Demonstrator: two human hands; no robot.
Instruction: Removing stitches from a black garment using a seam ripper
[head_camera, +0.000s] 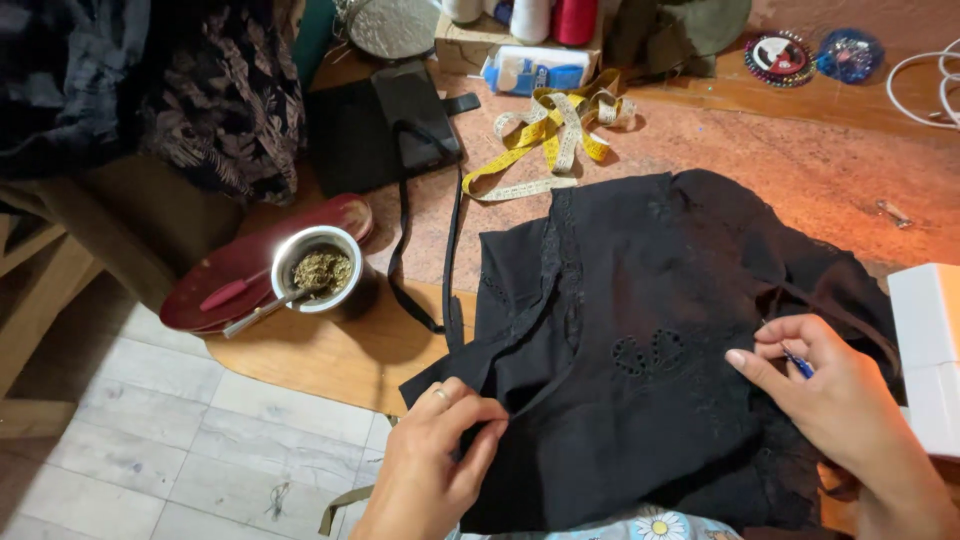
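Hidden/cut off: right hand (835, 405) runs out of frame at bottom right, wrist not seen; left hand (440, 455) cut at bottom edge. White box-shaped thing (925, 355) right of the black garment (650, 330) only partly in frame, can't tell what it is. Small blue tool (798, 364) mostly covered by right-hand fingers, only a short blue bit & thin tip show; kind unclear.

Left hand: fingers pinched shut on the garment's lower-left edge, ring on one finger.

Right hand: fingers closed on the blue tool, tip touching the garment's right part, forefinger stretched out over the cloth.

Garment: black, w/ lace & cut-out embroidery near its middle, spread on the reddish-brown surface (820, 160), lower part hanging over the surface's near edge toward the person. Folds hide much of its shape.

Strap: thin black strap (450, 250) runs from garment's left side up toward a black pouch (385, 125).

Beyond garment: yellow tape measure (545, 135) w/ pale lace trim (520, 188) tangled in, just above garment's top-left corner. Thread spools (550, 18) & small box further back, tops cut off.

Left of garment: metal cup of green herb (320, 268) w/ metal straw, sitting on a dark red tray (240, 270); pink-handled tool on same tray.

Far right of garment: round beaded items (810, 55), white cable (925, 85) partly out of frame.

Top left: dark patterned cloth (150, 90) piled up, blocks the view behind it.
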